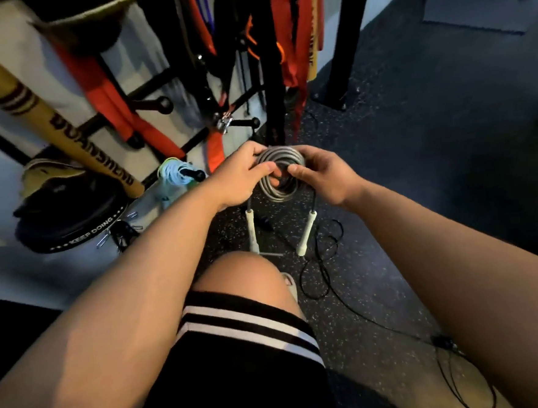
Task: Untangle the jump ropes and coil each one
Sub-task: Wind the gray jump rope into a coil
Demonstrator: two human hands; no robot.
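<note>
Dark speckled floor fills the frame. At center I hold the gray rope coil; my left hand and right hand both pinch it. I should squeeze so loops stay. A black rope lies below.

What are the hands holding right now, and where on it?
Both hands hold the coiled grey jump rope: left hand on the coil's left side, right hand on its right. Its white handles dangle free.
</note>
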